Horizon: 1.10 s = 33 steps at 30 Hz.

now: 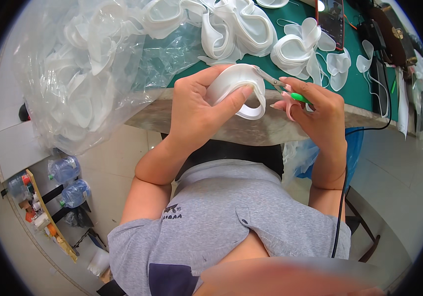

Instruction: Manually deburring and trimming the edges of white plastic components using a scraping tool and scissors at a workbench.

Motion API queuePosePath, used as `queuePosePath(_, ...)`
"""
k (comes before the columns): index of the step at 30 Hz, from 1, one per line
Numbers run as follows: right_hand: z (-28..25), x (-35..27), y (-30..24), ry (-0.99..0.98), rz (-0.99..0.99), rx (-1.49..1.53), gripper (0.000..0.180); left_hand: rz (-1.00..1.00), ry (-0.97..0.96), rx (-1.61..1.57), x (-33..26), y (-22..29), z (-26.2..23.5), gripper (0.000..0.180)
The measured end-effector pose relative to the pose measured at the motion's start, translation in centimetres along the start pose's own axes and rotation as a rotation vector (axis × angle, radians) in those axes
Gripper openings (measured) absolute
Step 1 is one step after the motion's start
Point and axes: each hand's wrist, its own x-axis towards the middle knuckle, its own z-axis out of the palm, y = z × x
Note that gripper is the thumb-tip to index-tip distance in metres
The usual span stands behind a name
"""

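You are in the middle of trimming: your left hand (196,106) is wrapped around a white moulded foam cup (236,89), thumb pressed across its front face, fingers curled behind it, so that hand is clamped on the piece. Your right hand (320,111) is closed through the pink loops of a small pair of scissors (278,88) with a green band at the pivot. The steel blades point left and meet the upper rim of the cup; whether they are parted or shut on the edge is too small to tell.

The cup sits in the air just above the near edge of the green-topped table (357,86), between your two hands and close to your chest. It looks smooth, soft and thin-walled, bowed into a shallow dome, with a pale flat band along its lower rim.

By my judgement, the next move calls for a slow turn of the cup in your left hand, keeping your thumb clear of the blades.

More white cups (298,49) lie on the table beyond, and a clear plastic bag (93,74) of them slumps to your left.
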Motion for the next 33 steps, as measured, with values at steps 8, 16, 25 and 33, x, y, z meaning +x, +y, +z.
queuePosePath(8,-0.06,0.04,-0.15,0.004,-0.016,-0.022,0.034,-0.011,-0.007,0.013,-0.04,0.03,0.04,0.028)
queuePosePath(16,-0.23,0.03,0.02,-0.032,0.028,0.028,0.031,-0.030,-0.011,0.044,-0.04,0.24,-0.01,0.029)
queuePosePath(25,-0.64,-0.19,-0.22,0.010,0.004,0.028,0.031,-0.027,-0.050,-0.026,0.17,0.41,-0.08,0.029)
queuePosePath(33,-0.53,-0.36,0.10,-0.025,0.023,-0.013,0.033,0.027,-0.041,0.051,0.20,0.31,0.17,0.030)
